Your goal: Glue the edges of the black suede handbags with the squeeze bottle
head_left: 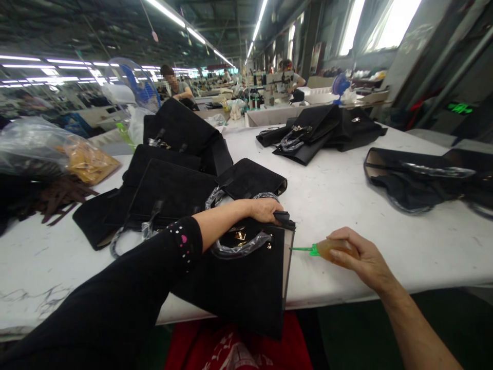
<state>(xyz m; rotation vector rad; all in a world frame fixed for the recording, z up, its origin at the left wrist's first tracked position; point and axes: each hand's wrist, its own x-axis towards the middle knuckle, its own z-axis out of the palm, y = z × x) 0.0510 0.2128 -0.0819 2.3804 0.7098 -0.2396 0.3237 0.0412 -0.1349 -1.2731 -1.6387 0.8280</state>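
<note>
A black handbag (239, 280) lies at the table's front edge, its lower part hanging over toward me. Its handle (242, 249) is wrapped in clear plastic, and gold-coloured fittings show beside it. My left hand (266, 209) is closed on the bag's upper right corner; the fingertips are partly hidden by the material. My right hand (358, 257) is wrapped around a squeeze bottle (334, 251) of amber liquid with a long green nozzle. The nozzle's tip reaches the bag's pale right side edge; whether it touches I cannot tell.
More black bags (173, 187) are heaped to the left, others (319, 128) at the back and far right (416, 177) of the white table (331, 190). Brown strips (63, 194) and a clear plastic bag (42, 146) lie at left. Beyond are blue fans (340, 86) and people (179, 90).
</note>
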